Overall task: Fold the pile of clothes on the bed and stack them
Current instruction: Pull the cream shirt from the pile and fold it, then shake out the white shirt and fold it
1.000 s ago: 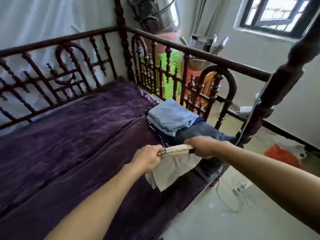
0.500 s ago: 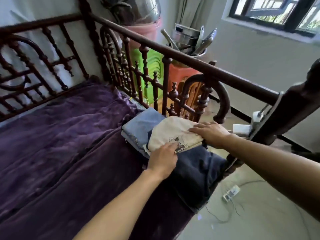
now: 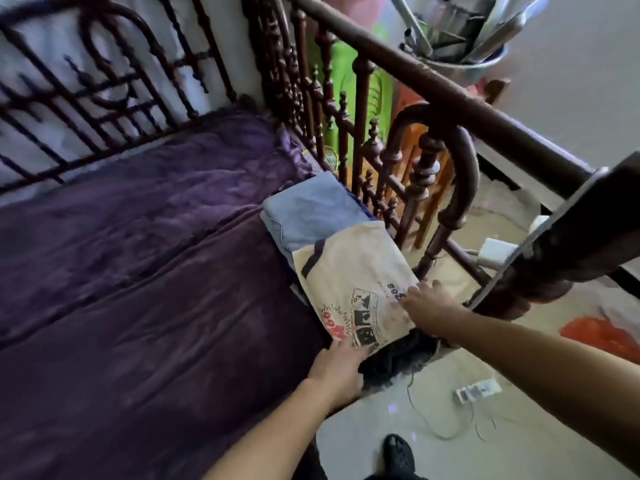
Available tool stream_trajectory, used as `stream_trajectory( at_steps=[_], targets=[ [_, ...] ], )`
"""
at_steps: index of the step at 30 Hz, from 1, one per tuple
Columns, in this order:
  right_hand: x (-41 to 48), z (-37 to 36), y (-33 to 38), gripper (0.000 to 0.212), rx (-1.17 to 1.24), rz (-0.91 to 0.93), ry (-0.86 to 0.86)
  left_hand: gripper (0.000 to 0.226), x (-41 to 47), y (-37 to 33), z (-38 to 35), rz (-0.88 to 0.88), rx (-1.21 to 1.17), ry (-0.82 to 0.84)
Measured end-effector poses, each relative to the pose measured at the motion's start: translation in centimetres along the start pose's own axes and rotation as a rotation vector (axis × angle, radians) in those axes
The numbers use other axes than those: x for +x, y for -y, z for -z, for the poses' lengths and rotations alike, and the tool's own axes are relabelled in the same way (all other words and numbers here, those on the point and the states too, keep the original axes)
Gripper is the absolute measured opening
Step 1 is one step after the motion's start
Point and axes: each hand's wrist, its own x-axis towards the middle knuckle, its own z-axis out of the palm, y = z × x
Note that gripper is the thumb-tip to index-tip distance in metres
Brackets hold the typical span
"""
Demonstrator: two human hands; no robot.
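Note:
A folded cream T-shirt [image 3: 349, 268] with a black and red print lies flat on top of the stack at the bed's right end. Under it shows a folded light-blue garment [image 3: 308, 213], and dark clothing [image 3: 394, 358] sticks out below at the near corner. My left hand [image 3: 337, 367] rests with straight fingers on the shirt's near edge. My right hand [image 3: 427, 313] lies flat on its right edge, fingers spread. Neither hand grips anything.
The purple bedspread [image 3: 145, 278] covers the bed to the left of the stack. A dark carved wooden rail [image 3: 408, 168] runs close behind and right of the stack. On the floor lie a power strip [image 3: 478, 391] with cables and something orange [image 3: 602, 336].
One second ago both hands held the cream shirt up by its edge. It has since been laid on the stack and now lies flat, with both hands resting open on it.

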Motion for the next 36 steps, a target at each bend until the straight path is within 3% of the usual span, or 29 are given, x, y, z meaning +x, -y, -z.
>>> stream_trajectory(
  at_steps=[7,19,27,36],
  targets=[
    [0.8,9.9,6.7,0.041,0.034,0.336,-0.195,0.033,-10.2,4.1,1.4,0.320,-0.161,-0.222],
    [-5.6,23.3,37.6,0.034,-0.055,0.888,-0.424,0.025,-43.2,18.6,-5.4,0.968,-0.312,-0.628],
    [-11.8,26.8,60.1,0.032,-0.076,1.055,-0.385,0.017,-62.4,26.7,-14.2,1.198,-0.373,-0.685],
    [-10.4,29.7,75.7,0.039,-0.152,1.131,-0.321,0.028,-70.2,37.3,-19.5,1.235,-0.499,-0.659]
  ],
)
